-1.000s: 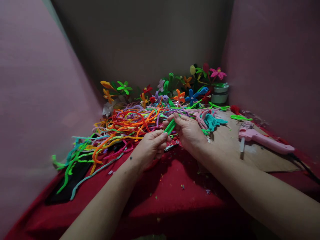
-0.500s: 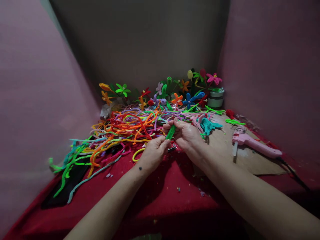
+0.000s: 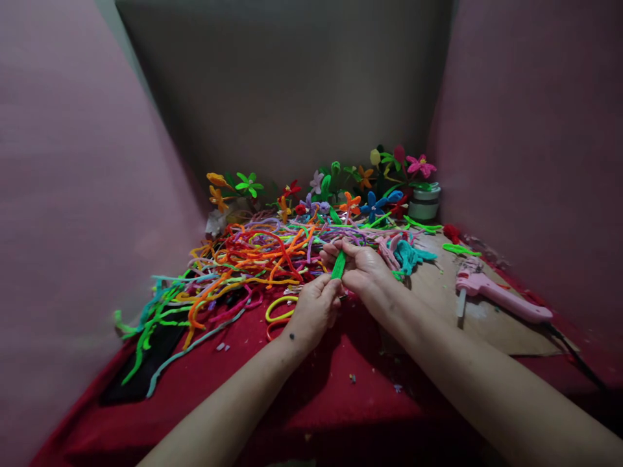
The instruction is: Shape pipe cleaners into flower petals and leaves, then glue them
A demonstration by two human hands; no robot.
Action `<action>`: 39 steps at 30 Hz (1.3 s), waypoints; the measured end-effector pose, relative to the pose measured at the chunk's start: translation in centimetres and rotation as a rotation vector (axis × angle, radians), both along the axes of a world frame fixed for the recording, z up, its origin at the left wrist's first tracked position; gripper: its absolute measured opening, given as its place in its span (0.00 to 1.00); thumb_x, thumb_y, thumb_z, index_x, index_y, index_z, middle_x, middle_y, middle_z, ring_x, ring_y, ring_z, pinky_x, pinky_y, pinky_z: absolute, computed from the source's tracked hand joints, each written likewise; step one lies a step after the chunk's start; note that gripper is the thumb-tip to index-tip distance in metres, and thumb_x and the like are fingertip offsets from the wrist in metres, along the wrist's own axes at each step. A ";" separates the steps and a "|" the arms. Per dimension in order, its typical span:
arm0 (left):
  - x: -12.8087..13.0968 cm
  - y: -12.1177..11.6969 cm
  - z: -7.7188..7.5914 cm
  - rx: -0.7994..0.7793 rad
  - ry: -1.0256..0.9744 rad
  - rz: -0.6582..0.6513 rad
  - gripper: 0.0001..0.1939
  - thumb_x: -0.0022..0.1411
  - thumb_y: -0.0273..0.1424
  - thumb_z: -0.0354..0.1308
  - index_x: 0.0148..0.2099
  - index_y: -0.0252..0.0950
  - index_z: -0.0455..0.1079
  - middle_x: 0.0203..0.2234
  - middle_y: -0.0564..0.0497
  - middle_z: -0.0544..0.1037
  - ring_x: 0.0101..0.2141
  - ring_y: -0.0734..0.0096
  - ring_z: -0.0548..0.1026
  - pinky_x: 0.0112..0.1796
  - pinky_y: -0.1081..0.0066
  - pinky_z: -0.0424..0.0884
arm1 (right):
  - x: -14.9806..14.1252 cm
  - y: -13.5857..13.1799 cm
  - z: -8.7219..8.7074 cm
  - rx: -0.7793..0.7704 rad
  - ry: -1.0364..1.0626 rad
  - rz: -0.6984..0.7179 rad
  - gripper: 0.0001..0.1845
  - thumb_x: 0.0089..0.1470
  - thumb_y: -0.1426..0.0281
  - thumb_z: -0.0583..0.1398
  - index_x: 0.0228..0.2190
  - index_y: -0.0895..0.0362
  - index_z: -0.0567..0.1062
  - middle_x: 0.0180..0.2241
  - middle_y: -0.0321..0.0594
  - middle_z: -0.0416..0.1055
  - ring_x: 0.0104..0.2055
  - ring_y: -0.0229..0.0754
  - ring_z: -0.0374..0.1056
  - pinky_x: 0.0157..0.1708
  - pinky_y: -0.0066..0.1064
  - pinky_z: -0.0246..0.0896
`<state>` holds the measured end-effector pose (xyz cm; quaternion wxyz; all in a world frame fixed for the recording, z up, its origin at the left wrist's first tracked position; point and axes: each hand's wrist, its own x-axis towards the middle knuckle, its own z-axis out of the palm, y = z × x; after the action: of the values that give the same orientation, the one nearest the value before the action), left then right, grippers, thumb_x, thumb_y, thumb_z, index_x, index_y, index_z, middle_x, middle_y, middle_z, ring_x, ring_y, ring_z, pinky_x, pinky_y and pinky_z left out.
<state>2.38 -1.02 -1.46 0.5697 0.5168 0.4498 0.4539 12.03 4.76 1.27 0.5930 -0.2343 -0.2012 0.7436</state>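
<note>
A red cloth (image 3: 370, 412) covers the table and shows bare along the near side. Across the middle and left spreads a tangled heap of fuzzy strips (image 3: 272, 246) in many colours, some of its ends trailing over a flat black object (image 3: 131, 373) at the left. Yellow and red loops (image 3: 280, 318) lie just beside the heap's near edge. Small scraps (image 3: 352, 378) dot the cloth, and a brown board (image 3: 433, 301) lies flat at the right.

green strip (image 3: 339, 266), pink glue gun (image 3: 501, 296)
</note>
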 end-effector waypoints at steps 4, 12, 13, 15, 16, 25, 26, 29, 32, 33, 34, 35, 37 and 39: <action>-1.0 0.7 0.9 -0.015 -0.091 -0.029 0.11 0.57 0.37 0.51 0.27 0.36 0.59 0.10 0.64 0.54 0.09 0.86 0.50 0.12 0.81 0.49 | -0.4 0.3 1.3 -0.005 -0.084 0.008 0.16 0.55 0.77 0.50 0.19 0.60 0.68 0.16 0.41 0.71 0.29 0.43 0.72 0.38 0.41 0.67; -3.5 2.5 1.6 -0.063 -0.164 -0.192 0.10 0.54 0.34 0.56 0.32 0.30 0.64 0.19 0.50 0.73 0.20 0.74 0.72 0.27 0.73 0.68 | 0.1 1.7 -0.6 0.178 -0.193 0.024 0.06 0.51 0.70 0.57 0.27 0.59 0.72 0.25 0.43 0.76 0.31 0.43 0.72 0.34 0.35 0.67; -3.6 2.6 1.6 -0.060 -0.178 -0.179 0.10 0.54 0.33 0.55 0.32 0.30 0.64 0.19 0.49 0.73 0.19 0.74 0.72 0.27 0.73 0.69 | 0.2 1.6 -0.9 0.191 -0.209 0.055 0.06 0.50 0.69 0.58 0.26 0.59 0.72 0.27 0.44 0.76 0.31 0.43 0.72 0.33 0.34 0.66; -3.6 2.7 1.4 -0.051 -0.193 -0.161 0.09 0.55 0.33 0.54 0.32 0.30 0.64 0.19 0.49 0.74 0.19 0.74 0.72 0.27 0.72 0.69 | 0.2 1.2 -1.4 0.222 -0.236 0.107 0.05 0.46 0.70 0.61 0.25 0.60 0.72 0.28 0.45 0.76 0.29 0.42 0.71 0.29 0.31 0.66; -3.6 2.7 1.3 -0.047 -0.191 -0.160 0.09 0.55 0.33 0.54 0.31 0.30 0.64 0.19 0.49 0.74 0.19 0.73 0.72 0.27 0.72 0.69 | 0.2 1.0 -1.5 0.233 -0.249 0.132 0.05 0.44 0.70 0.62 0.25 0.61 0.72 0.27 0.44 0.76 0.27 0.40 0.70 0.27 0.30 0.65; -3.3 2.0 1.2 0.113 0.076 -0.136 0.15 0.54 0.40 0.53 0.26 0.32 0.67 0.18 0.50 0.73 0.20 0.72 0.71 0.26 0.72 0.68 | -1.0 -1.2 -2.0 0.252 -0.362 0.290 0.16 0.44 0.64 0.61 0.34 0.61 0.74 0.11 0.30 0.62 0.10 0.32 0.53 0.11 0.25 0.50; -3.6 2.0 1.4 0.175 0.188 -0.084 0.16 0.54 0.41 0.54 0.25 0.33 0.68 0.18 0.50 0.73 0.21 0.72 0.70 0.26 0.73 0.67 | -1.0 -1.3 -1.9 0.250 -0.386 0.241 0.14 0.43 0.64 0.62 0.31 0.61 0.75 0.13 0.32 0.65 0.12 0.32 0.56 0.13 0.26 0.54; -4.9 2.1 2.5 0.391 0.447 0.217 0.14 0.51 0.41 0.57 0.26 0.34 0.70 0.19 0.52 0.72 0.23 0.74 0.67 0.26 0.76 0.63 | -1.1 -1.5 -1.5 0.259 -0.458 0.093 0.11 0.41 0.65 0.63 0.23 0.61 0.74 0.20 0.39 0.72 0.22 0.36 0.67 0.27 0.28 0.62; -6.1 2.4 3.3 0.341 0.287 0.292 0.15 0.48 0.40 0.60 0.32 0.33 0.71 0.22 0.52 0.73 0.23 0.75 0.67 0.24 0.77 0.61 | -1.3 -2.2 -1.2 0.248 -0.577 0.133 0.12 0.42 0.63 0.62 0.22 0.61 0.73 0.19 0.40 0.73 0.22 0.39 0.69 0.28 0.31 0.63; -6.3 2.5 3.4 0.290 0.199 0.237 0.15 0.47 0.39 0.61 0.34 0.32 0.71 0.23 0.52 0.73 0.23 0.76 0.67 0.23 0.77 0.60 | -1.4 -2.5 -1.2 0.243 -0.613 0.178 0.13 0.43 0.62 0.61 0.23 0.61 0.73 0.18 0.39 0.72 0.21 0.38 0.68 0.27 0.31 0.63; -6.4 2.6 3.4 0.238 0.126 0.161 0.16 0.47 0.39 0.61 0.34 0.32 0.71 0.22 0.53 0.72 0.22 0.78 0.66 0.23 0.78 0.60 | -1.5 -2.8 -1.3 0.246 -0.641 0.229 0.14 0.43 0.61 0.61 0.24 0.61 0.73 0.17 0.39 0.72 0.19 0.38 0.67 0.25 0.30 0.62; -6.5 2.7 3.3 0.188 0.071 0.087 0.16 0.47 0.39 0.61 0.33 0.31 0.71 0.21 0.53 0.72 0.20 0.79 0.66 0.22 0.78 0.59 | -1.6 -3.0 -1.3 0.256 -0.659 0.280 0.14 0.44 0.61 0.60 0.24 0.61 0.72 0.17 0.39 0.72 0.18 0.37 0.66 0.24 0.29 0.62; -6.5 2.7 2.9 0.121 0.020 -0.013 0.16 0.47 0.40 0.61 0.30 0.30 0.70 0.18 0.53 0.70 0.18 0.79 0.65 0.21 0.77 0.59 | -1.7 -3.3 -1.6 0.279 -0.663 0.364 0.15 0.44 0.60 0.60 0.23 0.61 0.72 0.17 0.39 0.72 0.17 0.35 0.64 0.21 0.27 0.61; -6.5 2.8 2.6 0.119 0.009 0.011 0.16 0.47 0.40 0.61 0.27 0.30 0.69 0.17 0.53 0.69 0.18 0.78 0.65 0.21 0.76 0.60 | -1.8 -3.3 -1.9 0.277 -0.628 0.432 0.15 0.44 0.61 0.61 0.24 0.62 0.72 0.19 0.41 0.73 0.17 0.35 0.65 0.21 0.27 0.61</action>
<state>-4.14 1.74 1.17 0.5334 0.5492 0.4273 0.4808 10.24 1.44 -0.63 0.3587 -0.3203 -0.5155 0.7093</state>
